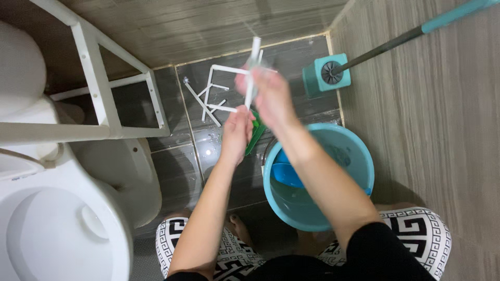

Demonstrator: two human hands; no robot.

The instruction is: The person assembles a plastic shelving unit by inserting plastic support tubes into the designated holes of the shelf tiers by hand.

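Observation:
My right hand (268,93) is raised and blurred, gripping a thin white tube (254,52) that stands nearly upright. My left hand (237,132) is lower, fingers closed near the tube's lower end, right next to a green object (256,132); what it grips is unclear. Below both hands, white frame pieces (214,96) lie on the dark floor tiles.
A teal bucket (364,156) with water and a blue scoop (286,174) stands at right. A teal brush holder (325,75) with a long handle sits in the corner. A white toilet (62,229) and a white rack (99,88) fill the left. Tiled walls close in.

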